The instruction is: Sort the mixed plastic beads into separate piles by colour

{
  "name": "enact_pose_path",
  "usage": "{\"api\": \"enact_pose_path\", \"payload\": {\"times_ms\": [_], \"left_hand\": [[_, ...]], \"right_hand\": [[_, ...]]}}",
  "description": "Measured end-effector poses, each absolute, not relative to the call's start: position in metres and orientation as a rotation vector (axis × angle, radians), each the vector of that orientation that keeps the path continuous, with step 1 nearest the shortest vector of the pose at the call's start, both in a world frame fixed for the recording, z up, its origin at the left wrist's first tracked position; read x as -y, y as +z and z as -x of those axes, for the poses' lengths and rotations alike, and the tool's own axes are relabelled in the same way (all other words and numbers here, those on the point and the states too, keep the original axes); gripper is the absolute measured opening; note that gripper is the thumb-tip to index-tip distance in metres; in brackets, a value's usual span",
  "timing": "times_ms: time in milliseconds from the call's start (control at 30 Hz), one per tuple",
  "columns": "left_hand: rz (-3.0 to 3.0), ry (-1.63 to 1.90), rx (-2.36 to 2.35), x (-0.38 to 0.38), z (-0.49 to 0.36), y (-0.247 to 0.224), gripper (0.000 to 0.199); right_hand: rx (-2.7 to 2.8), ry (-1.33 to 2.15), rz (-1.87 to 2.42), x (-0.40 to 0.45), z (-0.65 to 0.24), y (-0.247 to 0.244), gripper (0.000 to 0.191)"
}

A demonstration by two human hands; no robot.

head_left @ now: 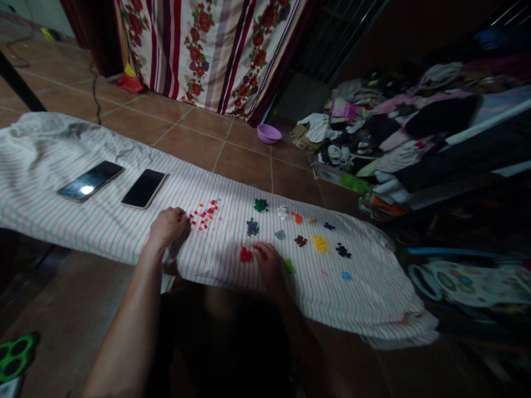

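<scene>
My left hand (168, 225) rests at the left edge of a scattered pile of mixed small pieces (204, 215), mostly red, orange and pink. Its fingers are curled together, and what they hold, if anything, is too small to see. Just right of the small red pile (245, 254) is my right hand (269, 260), thumb and fingers pinched near the pieces; nothing can be made out between them. Sorted piles lie beyond and to the right, among them green (261, 205), dark grey (252, 226), white (282, 212), yellow (319, 244) and black (343, 250).
Two phones (91, 181) (144, 188) lie on the left of the striped cloth (207, 254). Lime pieces (289, 266) sit close to my right hand. On the floor beyond stands a purple bowl (269, 134); heaped clothes (373, 121) are at the right.
</scene>
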State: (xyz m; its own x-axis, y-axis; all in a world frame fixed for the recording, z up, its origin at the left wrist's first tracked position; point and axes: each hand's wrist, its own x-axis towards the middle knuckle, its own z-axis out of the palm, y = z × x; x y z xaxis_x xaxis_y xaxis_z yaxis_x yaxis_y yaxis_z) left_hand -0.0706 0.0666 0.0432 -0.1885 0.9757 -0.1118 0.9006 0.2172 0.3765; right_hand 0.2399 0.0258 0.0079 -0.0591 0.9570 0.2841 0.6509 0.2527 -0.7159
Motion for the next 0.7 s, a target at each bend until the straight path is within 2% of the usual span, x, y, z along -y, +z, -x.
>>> {"api": "enact_pose_path", "payload": {"times_ms": [233,400,700], "left_hand": [[-1.675,0.620,-2.262,-0.040,0.060,0.035,0.040],[-1.655,0.799,-2.264,-0.023,0.053,0.026,0.034],[-1.816,0.868,-2.254,-0.015,0.059,0.018,0.029]], "right_hand": [[1.887,0.422,1.456,-0.007,-0.250,-0.008,0.033],[1.879,0.526,1.460,-0.007,-0.246,-0.010,0.037],[1.890,0.458,1.337,-0.015,-0.241,0.009,0.030]]}}
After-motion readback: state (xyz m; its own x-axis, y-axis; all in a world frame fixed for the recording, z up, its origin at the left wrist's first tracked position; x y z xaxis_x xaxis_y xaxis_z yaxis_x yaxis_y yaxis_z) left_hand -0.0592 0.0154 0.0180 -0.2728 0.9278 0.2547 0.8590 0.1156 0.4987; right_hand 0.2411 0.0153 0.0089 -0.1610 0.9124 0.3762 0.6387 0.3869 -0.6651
